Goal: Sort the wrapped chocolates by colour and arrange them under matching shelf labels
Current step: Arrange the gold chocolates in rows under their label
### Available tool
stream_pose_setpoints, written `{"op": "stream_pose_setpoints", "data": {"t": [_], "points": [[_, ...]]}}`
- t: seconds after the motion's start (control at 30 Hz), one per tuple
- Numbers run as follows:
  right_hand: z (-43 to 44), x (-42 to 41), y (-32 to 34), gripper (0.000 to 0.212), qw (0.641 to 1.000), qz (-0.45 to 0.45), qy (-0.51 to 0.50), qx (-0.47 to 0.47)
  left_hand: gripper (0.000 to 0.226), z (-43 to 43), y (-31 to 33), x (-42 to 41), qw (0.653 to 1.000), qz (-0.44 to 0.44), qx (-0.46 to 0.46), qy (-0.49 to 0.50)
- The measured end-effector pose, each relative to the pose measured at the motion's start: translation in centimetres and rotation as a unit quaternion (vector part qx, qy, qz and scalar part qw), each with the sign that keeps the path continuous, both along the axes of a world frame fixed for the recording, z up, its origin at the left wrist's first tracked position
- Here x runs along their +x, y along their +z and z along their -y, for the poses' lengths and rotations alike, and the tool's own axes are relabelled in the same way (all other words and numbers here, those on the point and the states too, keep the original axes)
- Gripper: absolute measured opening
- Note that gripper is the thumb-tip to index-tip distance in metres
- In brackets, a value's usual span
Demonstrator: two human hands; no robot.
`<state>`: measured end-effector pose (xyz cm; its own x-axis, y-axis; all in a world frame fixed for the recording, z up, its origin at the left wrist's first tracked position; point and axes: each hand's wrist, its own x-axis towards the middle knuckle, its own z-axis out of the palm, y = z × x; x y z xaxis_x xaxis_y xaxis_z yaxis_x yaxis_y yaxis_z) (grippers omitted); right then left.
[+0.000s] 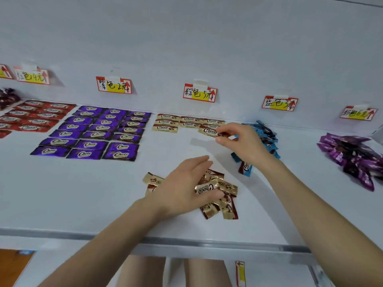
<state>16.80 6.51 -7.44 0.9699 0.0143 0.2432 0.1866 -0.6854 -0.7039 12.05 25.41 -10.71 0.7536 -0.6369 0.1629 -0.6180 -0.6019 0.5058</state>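
My right hand [238, 139] pinches a gold wrapped chocolate [209, 131] by its right end, low over the rows of gold chocolates [167, 123] laid under the middle shelf label [200, 93]. My left hand [186, 187] lies over a loose pile of gold chocolates [223, 195] near the shelf front, thumb and fingers around one gold piece [205, 188]. Purple chocolates [93, 133] lie in neat rows under their label [114, 84]. Red chocolates [35, 117] lie in rows at the left under another label [32, 76].
A heap of blue chocolates [267, 137] sits behind my right wrist under a label [279, 103]. A pile of violet-pink wrappers [352, 160] lies at the right under the far-right label [358, 113]. The white shelf [83, 193] ends at a grey front rail [207, 243].
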Motion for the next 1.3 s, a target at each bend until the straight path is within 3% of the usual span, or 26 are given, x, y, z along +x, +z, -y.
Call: {"op": "stream_pose_setpoints", "data": {"t": [0.1, 0.2, 0.4, 0.5, 0.67, 0.8, 0.93, 1.3], "points": [[0.8, 1.3, -0.5, 0.027, 1.000, 0.000, -0.001, -0.014, 0.079, 0.5, -0.4, 0.8, 0.995, 0.050, 0.076, -0.045], [0.6, 2.9, -1.3, 0.027, 0.999, -0.003, 0.010, -0.033, 0.073, 0.2, -0.7, 1.1, 0.994, 0.076, 0.073, -0.040], [-2.1, 6.2, -2.3, 0.024, 0.995, 0.001, 0.048, -0.093, 0.071, -1.9, -0.3, 1.9, 0.997, -0.007, 0.075, 0.006], [-3.2, 7.2, -2.7, 0.022, 0.987, -0.007, 0.052, -0.155, 0.053, -2.8, 0.3, 2.4, 0.996, -0.050, 0.074, 0.012], [-3.8, 7.0, -3.6, 0.027, 0.968, 0.037, 0.027, -0.248, 0.039, -3.3, 1.0, 2.5, 0.995, -0.081, 0.013, 0.052], [-4.2, 6.1, -4.7, 0.029, 0.969, 0.038, 0.045, -0.239, 0.025, -4.0, 1.5, 2.5, 0.981, -0.129, -0.110, 0.089], [-4.2, 6.4, -4.7, 0.028, 0.972, 0.026, 0.060, -0.224, 0.025, -4.3, 1.8, 2.6, 0.953, -0.170, -0.205, 0.146], [-4.6, 7.1, -4.6, 0.029, 0.974, 0.009, 0.054, -0.220, 0.016, -4.8, 1.7, 2.5, 0.882, -0.237, -0.342, 0.219]]}}
